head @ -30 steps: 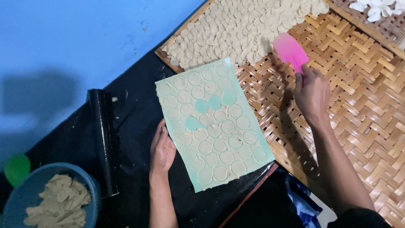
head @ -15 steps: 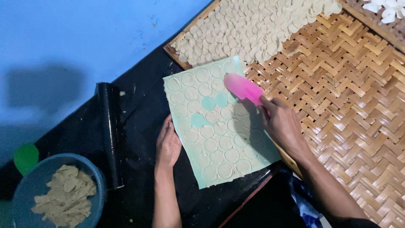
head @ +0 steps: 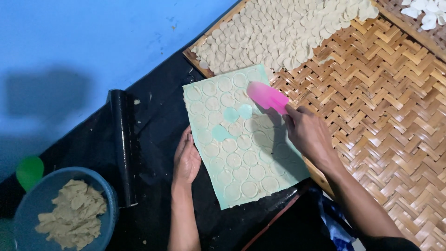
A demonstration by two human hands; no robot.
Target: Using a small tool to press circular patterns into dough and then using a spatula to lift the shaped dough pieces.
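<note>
A pale green sheet (head: 211,139) lies on the black surface, covered with a rolled dough layer cut into several round discs (head: 241,160); three rounds near its middle are bare green. My right hand (head: 309,135) grips a pink spatula (head: 267,96) whose blade rests over the sheet's upper part. My left hand (head: 186,160) lies flat on the black surface, fingers touching the sheet's left edge. Behind the sheet, a woven bamboo tray (head: 381,93) carries many cut dough discs (head: 278,32) in overlapping rows.
A black rolling pin (head: 123,144) lies left of the sheet. A blue bowl (head: 109,195) of dough scraps (head: 74,214) sits at the lower left, a green round thing (head: 29,171) beside it. Blue floor lies at the upper left. White pieces (head: 425,14) sit top right.
My right hand has brought the pink spatula from over the bamboo tray leftward and down onto the dough sheet. My left hand stays at the sheet's left edge.
</note>
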